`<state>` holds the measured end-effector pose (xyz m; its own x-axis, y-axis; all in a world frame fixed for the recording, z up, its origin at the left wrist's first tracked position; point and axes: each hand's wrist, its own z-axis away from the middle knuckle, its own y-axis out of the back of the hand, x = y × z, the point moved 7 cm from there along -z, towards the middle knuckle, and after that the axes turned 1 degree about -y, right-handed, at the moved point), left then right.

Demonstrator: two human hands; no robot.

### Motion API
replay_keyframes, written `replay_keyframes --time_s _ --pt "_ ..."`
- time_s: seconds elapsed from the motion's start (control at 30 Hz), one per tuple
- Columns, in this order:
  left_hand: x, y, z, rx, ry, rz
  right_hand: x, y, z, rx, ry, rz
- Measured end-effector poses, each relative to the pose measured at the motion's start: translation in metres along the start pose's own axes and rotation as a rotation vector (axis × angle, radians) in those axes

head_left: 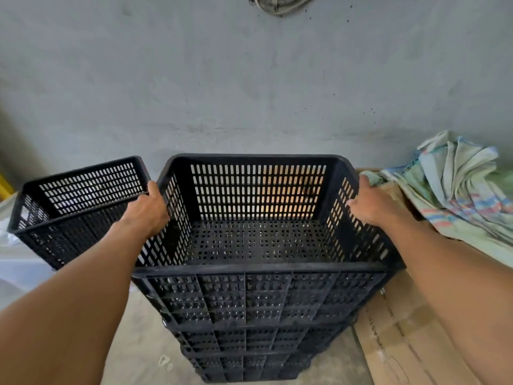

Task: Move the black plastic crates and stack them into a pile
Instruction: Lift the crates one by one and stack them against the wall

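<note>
Two hands: both on the top crate (258, 218).
Spare crate (77, 201): tilted, just left of the left hand (147, 212).
Left fingers: wrapped over the left rim.
Pile (249, 329): directly beneath.
Right hand (369, 204): fingers curled over the right rim.
Risk: uneven seating could jam or topple the pile.

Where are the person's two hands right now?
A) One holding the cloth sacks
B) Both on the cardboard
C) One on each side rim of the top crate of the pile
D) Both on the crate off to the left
C: the left hand and right hand each grip a side rim of the top crate on the pile.
</note>
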<state>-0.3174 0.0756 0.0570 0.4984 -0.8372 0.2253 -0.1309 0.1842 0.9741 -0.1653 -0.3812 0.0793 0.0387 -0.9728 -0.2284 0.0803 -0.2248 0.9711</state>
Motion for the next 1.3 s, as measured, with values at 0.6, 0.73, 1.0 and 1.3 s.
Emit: replay_keyframes --time_s 0.6,0.73,1.0,1.3 --pt "-0.003 0.029 0.001 0.022 0.026 -0.012 -0.019 0.018 -0.009 0.001 -0.039 0.188" --pt "-0.004 0.071 -0.001 0.078 0.027 -0.045 -0.093 0.034 -0.012 0.024 0.108 0.081" --pt "-0.074 0.119 -0.005 0.104 0.100 -0.122 -0.284 0.012 0.016 -0.025 0.440 0.004" --pt "-0.255 0.145 -0.046 0.106 0.194 -0.158 -0.502 -0.050 0.035 -0.070 0.623 0.026"
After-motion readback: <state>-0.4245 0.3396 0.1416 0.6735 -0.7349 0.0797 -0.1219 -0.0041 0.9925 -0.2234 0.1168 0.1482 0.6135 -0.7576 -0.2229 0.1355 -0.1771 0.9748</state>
